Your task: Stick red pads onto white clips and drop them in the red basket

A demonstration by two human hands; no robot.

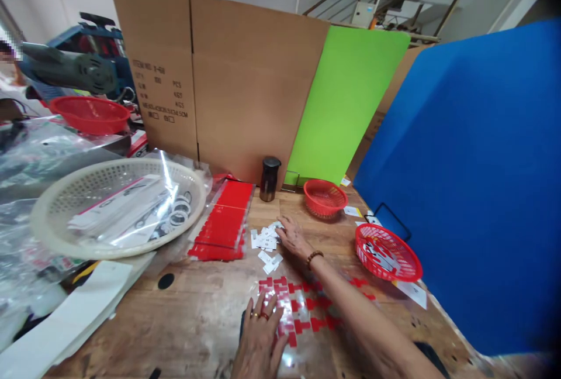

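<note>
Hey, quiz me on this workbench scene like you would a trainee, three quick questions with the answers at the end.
1. True or false: rings show on the left hand.
2. What lies nearest the right hand: A, the green panel; B, the white slips; C, the blue panel?
3. How many red baskets stand to the right of the dark canister in the picture?

Key: 1. True. 2. B. 3. Two.

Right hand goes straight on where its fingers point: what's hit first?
The loose white slips just ahead of the right hand, perhaps already touching. Beyond them, possibly the red sheets, though depth is unclear.
</note>
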